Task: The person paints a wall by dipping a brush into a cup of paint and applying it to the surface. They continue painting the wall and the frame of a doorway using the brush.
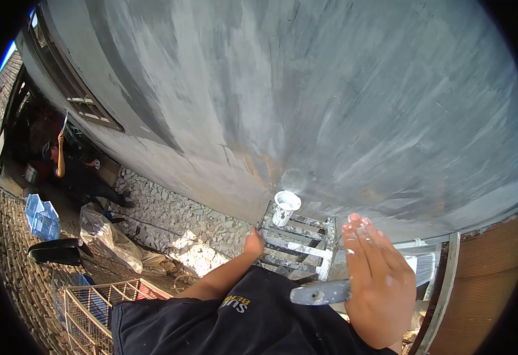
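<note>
- Holding close to the lens a grey-handled tool (321, 292), flat and with a hole near its end, grasped in the right hand (382, 278); with fingers nearly straight and pressed together, tips dabbed with white, thumb out of sight, and the tool's far end hidden behind the hand.
- Reaching forward and down with the left hand (254, 241) to the near left edge of a slatted wooden stand (297, 247); impossible to tell from this angle whether clenched on the rail or only resting there.
- On the stand's upper left corner, beside the wall, an upright white pot (283, 214), smeared with grey outside and pale within; contents not clear.
- Facing a tall grey wall (353, 118), streaked in lighter and darker bands, with brownish patches low down.
- Wearing a dark shirt (211, 325) with yellow and white lettering.
- To the left, a barred wooden cage (87, 316), a black curved object (56, 251), a clear plastic bag (110, 239) and a blue crate (42, 217); broken stones (170, 198) along the wall's foot.
- Farther back, another person (72, 177) in dark clothes, with one arm raised.
- At right, hemming in the space, a brown ribbed panel (489, 266).
</note>
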A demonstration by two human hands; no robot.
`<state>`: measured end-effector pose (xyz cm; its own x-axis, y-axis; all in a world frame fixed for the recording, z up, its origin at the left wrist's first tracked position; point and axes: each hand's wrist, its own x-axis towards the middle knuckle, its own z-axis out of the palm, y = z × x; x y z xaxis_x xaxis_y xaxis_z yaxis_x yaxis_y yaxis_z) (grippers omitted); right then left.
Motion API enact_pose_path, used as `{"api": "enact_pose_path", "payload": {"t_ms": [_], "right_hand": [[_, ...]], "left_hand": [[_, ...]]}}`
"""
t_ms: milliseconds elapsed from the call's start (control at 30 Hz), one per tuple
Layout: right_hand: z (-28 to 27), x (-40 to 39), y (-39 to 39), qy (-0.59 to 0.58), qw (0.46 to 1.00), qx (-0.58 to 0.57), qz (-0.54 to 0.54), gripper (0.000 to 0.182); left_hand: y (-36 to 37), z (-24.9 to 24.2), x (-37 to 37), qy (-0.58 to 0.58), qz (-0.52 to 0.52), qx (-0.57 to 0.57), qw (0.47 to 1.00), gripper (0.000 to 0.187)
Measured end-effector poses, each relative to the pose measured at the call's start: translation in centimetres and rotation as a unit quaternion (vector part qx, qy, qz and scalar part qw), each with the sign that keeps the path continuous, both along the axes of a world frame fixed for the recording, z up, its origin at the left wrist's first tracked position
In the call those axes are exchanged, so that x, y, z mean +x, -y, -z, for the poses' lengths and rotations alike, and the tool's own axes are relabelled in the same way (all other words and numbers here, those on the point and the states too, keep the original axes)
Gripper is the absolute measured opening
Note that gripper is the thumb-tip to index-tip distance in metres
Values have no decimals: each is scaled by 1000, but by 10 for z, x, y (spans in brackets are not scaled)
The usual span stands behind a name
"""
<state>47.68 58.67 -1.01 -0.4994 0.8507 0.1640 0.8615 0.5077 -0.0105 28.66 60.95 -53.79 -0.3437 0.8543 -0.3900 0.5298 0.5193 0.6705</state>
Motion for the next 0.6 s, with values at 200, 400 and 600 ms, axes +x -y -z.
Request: {"api": "enact_pose_path", "payload": {"t_ms": [200, 400, 600], "right_hand": [[72, -45, -44, 17, 991, -8, -131, 42], [57, -13, -36, 25, 993, 14, -117, 40], [20, 26, 16, -53, 988, 114, 86, 43]], "left_hand": [[-6, 16, 4, 51, -1, -6, 999, 22], [-6, 21, 2, 47, 19, 1, 999, 23], [-2, 9, -1, -11, 32, 1, 999, 30]]}}
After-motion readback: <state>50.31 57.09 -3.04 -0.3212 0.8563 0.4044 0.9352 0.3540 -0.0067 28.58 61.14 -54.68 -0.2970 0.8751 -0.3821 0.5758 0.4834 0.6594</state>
